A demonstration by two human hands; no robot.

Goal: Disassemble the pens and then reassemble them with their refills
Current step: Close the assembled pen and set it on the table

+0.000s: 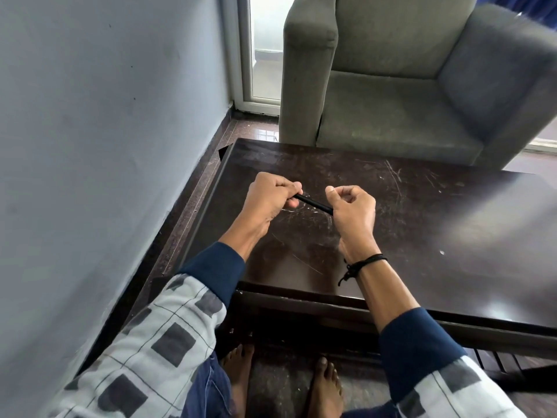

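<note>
Clearly light, stiff and slick, the black pen (313,203) is pinched at each end by the left hand (268,196) and right hand (352,211) above the surface (452,224); holding near the ends seems best for twisting.

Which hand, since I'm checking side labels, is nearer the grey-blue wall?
Left. The left hand grips the pen at its end toward the wall; the right hand holds the other end, farther away.
</note>
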